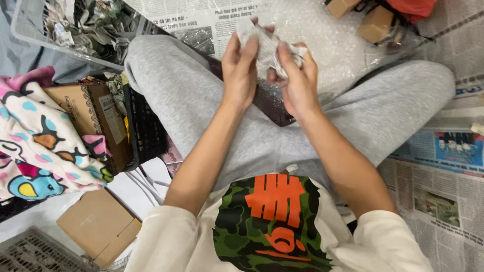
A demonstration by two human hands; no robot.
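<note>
Gripping a small bubble-wrapped bundle [269, 48] between closed fingers of left hand [239, 70] and right hand [297, 80]; loose wrap may unravel if either grip slackens.

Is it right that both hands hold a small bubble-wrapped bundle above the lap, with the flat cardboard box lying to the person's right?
Not quite. The head view shows the flat cardboard box on the person's left. The left hand and right hand do hold the bubble-wrapped bundle above the lap.

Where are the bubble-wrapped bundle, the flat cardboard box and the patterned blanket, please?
bundle [267, 48], head view, on its wrapped middle between both hands.
cardboard box [98, 226], head view, on its top face.
blanket [35, 146], head view, on its printed fabric.
</note>
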